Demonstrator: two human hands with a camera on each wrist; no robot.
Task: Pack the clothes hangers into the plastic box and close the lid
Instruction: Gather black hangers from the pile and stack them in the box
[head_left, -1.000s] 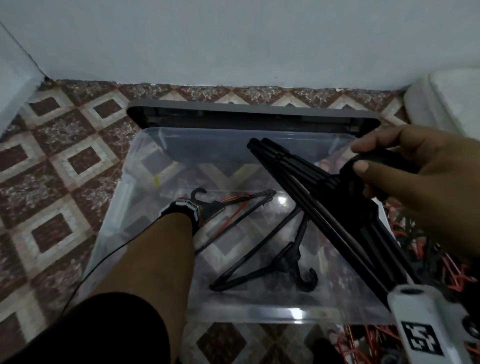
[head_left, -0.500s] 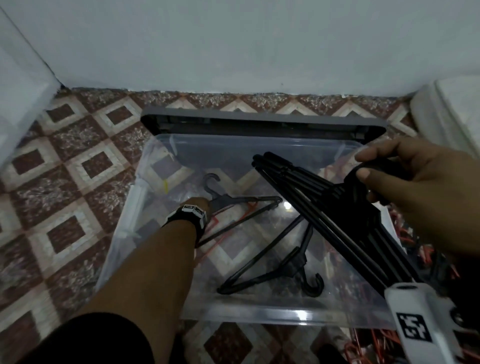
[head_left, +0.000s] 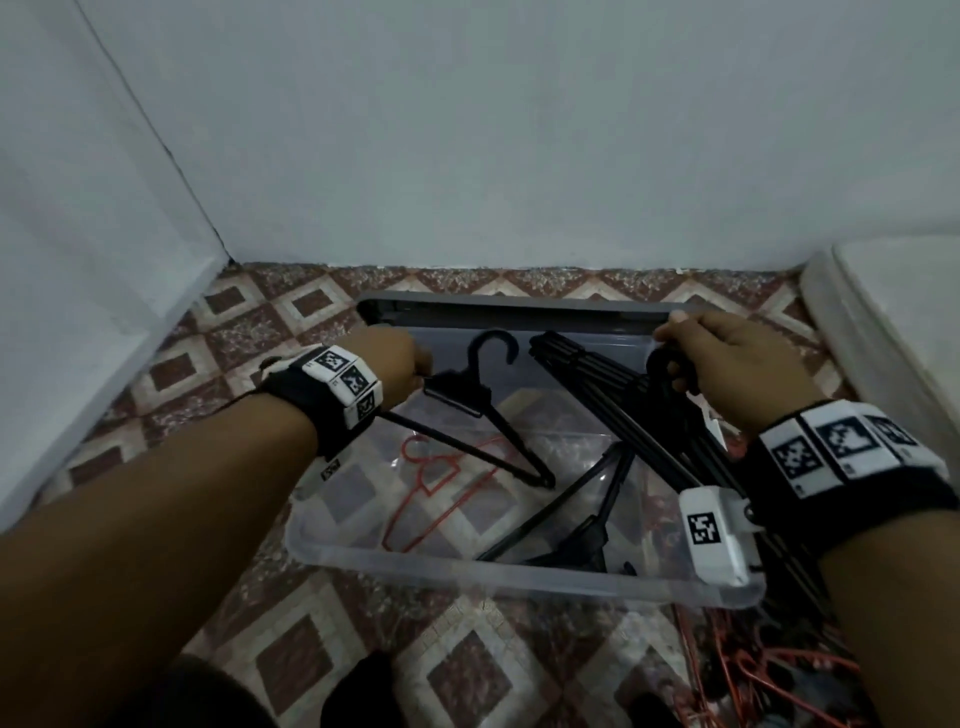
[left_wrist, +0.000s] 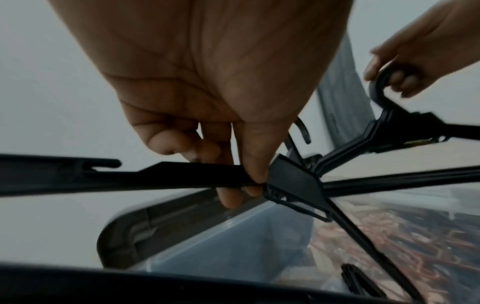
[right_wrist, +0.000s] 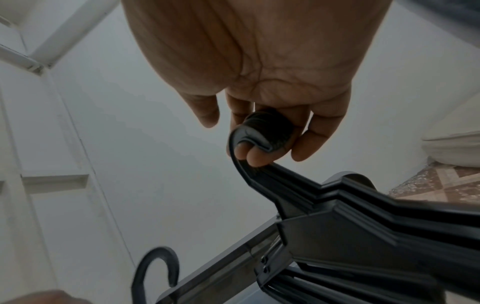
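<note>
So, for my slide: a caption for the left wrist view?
Left hand pinching a black hanger over the plastic box.

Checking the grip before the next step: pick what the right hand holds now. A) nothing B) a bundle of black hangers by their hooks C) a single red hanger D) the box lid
B: the right hand curls its fingers through the hooks of the bundle of black hangers, raised over the plastic box.

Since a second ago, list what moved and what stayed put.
The left hand came up out of the plastic box, lifting a single black hanger by its shoulder. The right hand keeps its grip on the hanger bundle. The red hanger and another black hanger stayed on the box floor.
</note>
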